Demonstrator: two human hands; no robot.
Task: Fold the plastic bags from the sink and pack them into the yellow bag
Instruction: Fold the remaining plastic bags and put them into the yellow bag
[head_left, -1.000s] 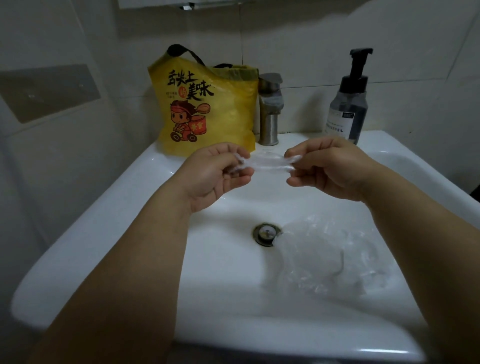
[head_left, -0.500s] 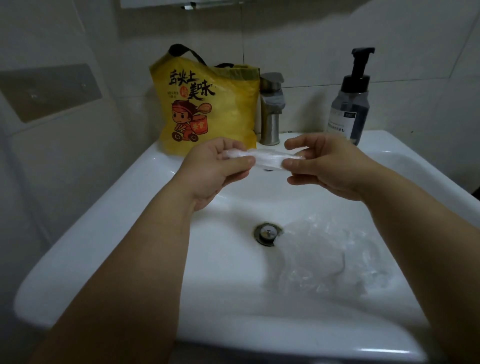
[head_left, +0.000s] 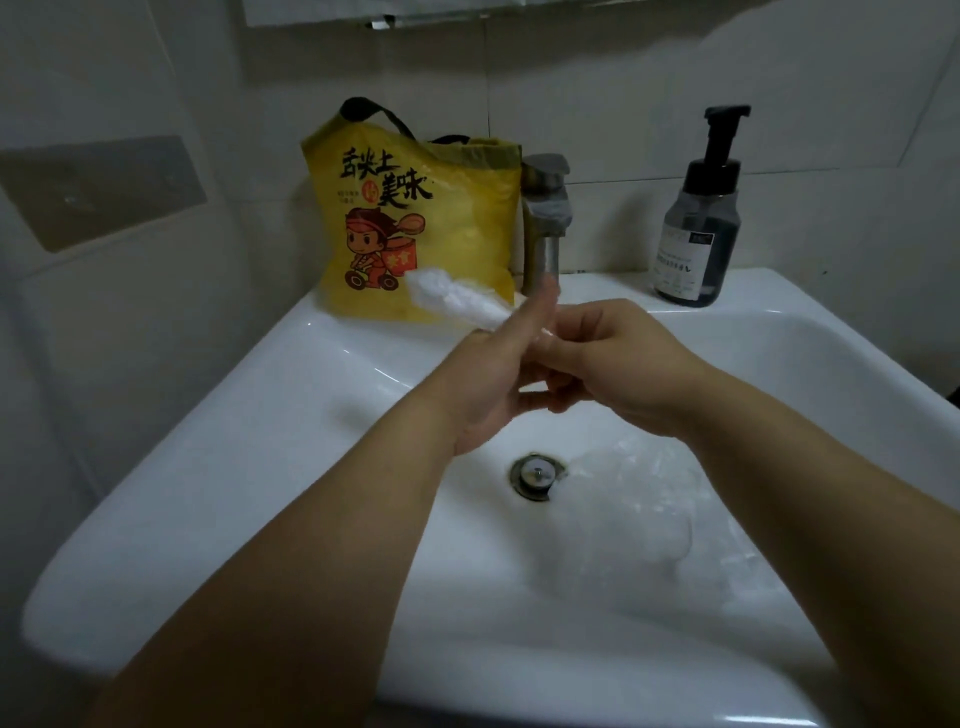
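Observation:
Over the white sink (head_left: 291, 415), my two hands meet around a clear plastic bag (head_left: 454, 301) folded into a narrow strip. One end of the strip sticks out to the upper left, in front of the yellow bag (head_left: 415, 228). My left hand (head_left: 493, 374) has its thumb up and holds the strip against my right hand (head_left: 618, 364), whose fingers curl round the other end. Another crumpled clear bag (head_left: 649, 499) lies in the basin, right of the drain (head_left: 537, 475). The yellow bag stands upright at the back left of the sink, top open, black handles up.
A metal faucet (head_left: 545, 218) stands right of the yellow bag, just behind my hands. A dark pump bottle (head_left: 698, 228) sits on the back right rim. Tiled walls close in at the back and the left.
My hands have come together from being spread apart. The strip, held stretched level between them, now sticks out to the upper left past my left hand.

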